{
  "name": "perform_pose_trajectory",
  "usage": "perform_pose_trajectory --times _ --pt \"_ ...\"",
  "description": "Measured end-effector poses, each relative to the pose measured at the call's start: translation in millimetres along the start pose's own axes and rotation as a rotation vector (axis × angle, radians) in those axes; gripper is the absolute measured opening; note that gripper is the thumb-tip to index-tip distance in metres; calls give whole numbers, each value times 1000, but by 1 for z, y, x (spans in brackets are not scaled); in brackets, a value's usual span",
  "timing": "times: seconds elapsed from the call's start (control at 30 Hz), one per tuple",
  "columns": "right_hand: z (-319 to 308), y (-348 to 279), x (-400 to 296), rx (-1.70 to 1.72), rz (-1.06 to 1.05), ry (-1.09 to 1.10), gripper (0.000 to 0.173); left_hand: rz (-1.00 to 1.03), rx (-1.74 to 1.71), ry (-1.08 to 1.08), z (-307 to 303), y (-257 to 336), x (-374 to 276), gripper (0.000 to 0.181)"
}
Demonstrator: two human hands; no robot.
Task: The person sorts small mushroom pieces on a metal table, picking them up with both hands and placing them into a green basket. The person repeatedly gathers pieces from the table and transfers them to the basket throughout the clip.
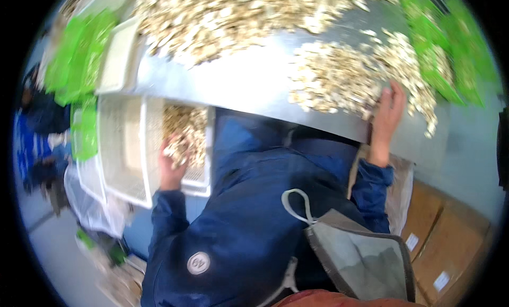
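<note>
My left hand [171,170] is over a white perforated plastic basket [208,156], cupped around a handful of pale dried slices [177,150]. More slices [195,120] lie in that basket beneath it. On the metal table [222,80], my right hand [387,112] rests at the near right edge of a smaller slice pile [334,74]. Its fingers are extended and slightly apart, touching or just beside the slices; no slice shows in its grip. The slices look like dried root or mushroom pieces, too blurred to settle.
A large slice heap [222,20] covers the table's far side. Green baskets [437,64] with slices stand at the right, and more green baskets [83,56] at the left. Another white basket [123,148] sits beside the left one. Cardboard boxes [449,235] are at lower right.
</note>
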State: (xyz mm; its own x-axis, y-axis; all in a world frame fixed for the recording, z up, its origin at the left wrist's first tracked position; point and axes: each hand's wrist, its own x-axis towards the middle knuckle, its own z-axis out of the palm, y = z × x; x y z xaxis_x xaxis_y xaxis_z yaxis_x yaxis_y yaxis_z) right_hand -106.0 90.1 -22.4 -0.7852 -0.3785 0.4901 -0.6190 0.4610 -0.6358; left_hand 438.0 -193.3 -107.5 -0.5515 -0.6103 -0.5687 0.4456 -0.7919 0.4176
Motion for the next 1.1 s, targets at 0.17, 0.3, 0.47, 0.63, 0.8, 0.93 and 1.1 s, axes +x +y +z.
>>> perform_pose_trajectory --times 0.17,0.3,0.47,0.63,0.8,0.93,1.1 --pt "-24 18 -9 39 66 73 35 -87 913 755 -74 9 13 51" --pt "-28 1 -25 35 74 -1 43 457 1404 488 -120 32 32 33" --pt "-1 1 -23 -228 -68 -7 61 961 1602 -165 144 -68 8 34" --pt "29 -18 -3 -328 -89 -6 62 1263 1871 -657 267 -155 45 80" --pt "47 -32 0 -260 -158 1 56 1197 2042 -706 322 -202 67 87" --pt "43 -35 12 -58 -204 -5 48 1141 2173 -661 335 -213 77 88" --pt "30 -7 106 -154 -217 -66 35 1252 2185 -736 338 -223 68 72"
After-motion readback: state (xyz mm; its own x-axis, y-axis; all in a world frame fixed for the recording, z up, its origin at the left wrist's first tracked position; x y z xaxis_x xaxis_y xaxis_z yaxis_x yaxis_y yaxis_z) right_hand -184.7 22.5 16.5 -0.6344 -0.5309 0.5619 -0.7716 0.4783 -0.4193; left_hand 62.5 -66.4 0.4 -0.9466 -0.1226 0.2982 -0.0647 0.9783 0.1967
